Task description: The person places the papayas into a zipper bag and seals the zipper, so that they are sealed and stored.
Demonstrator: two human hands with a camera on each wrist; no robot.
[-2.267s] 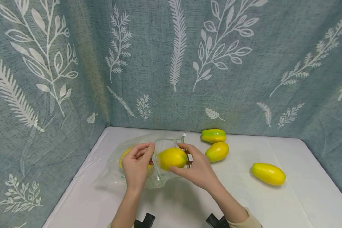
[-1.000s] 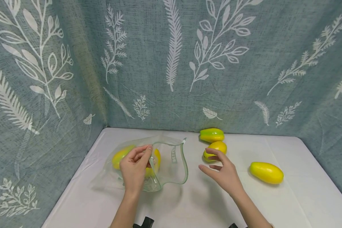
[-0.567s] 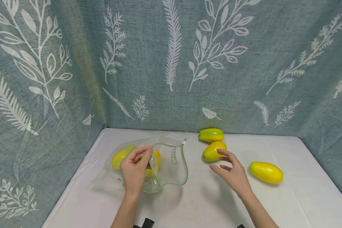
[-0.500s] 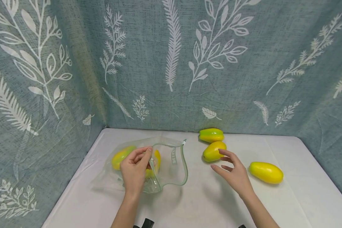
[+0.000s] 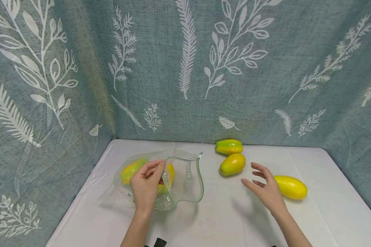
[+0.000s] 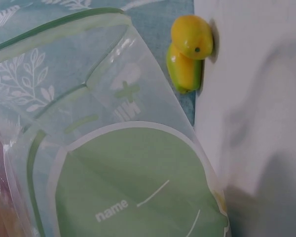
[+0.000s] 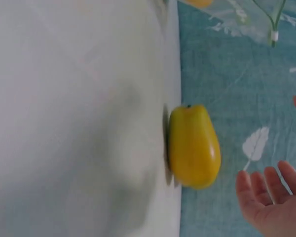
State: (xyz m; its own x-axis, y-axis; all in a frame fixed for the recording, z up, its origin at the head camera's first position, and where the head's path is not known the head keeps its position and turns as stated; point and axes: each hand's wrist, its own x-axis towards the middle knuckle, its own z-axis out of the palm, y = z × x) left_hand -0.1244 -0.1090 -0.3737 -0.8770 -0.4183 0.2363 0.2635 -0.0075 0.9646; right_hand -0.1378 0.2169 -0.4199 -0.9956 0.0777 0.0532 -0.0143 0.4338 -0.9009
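My left hand (image 5: 146, 185) pinches the near rim of a clear zip bag (image 5: 185, 178), which lies on its side with its mouth gaping to the right. Inside it are yellow-green papayas, one at the left (image 5: 131, 171) and more yellow partly behind the hand. The left wrist view shows the bag's green printed label (image 6: 133, 182). My right hand (image 5: 267, 190) hovers above the table, fingers spread and holding nothing. It partly covers the left end of a yellow papaya (image 5: 292, 187). Left of it lies another papaya (image 5: 233, 164), close to a greener papaya (image 5: 229, 146) behind.
A white-covered table (image 5: 210, 219) carries everything. Blue-green curtains (image 5: 167, 68) with white leaf prints hang along its back and sides. Dark wrist-mount parts (image 5: 159, 242) show at the bottom edge of the head view.
Earlier my right hand held a papaya at the bag's mouth; that papaya is now in the bag. The released hand has moved right, toward the rightmost papaya. My left hand keeps its pinch.
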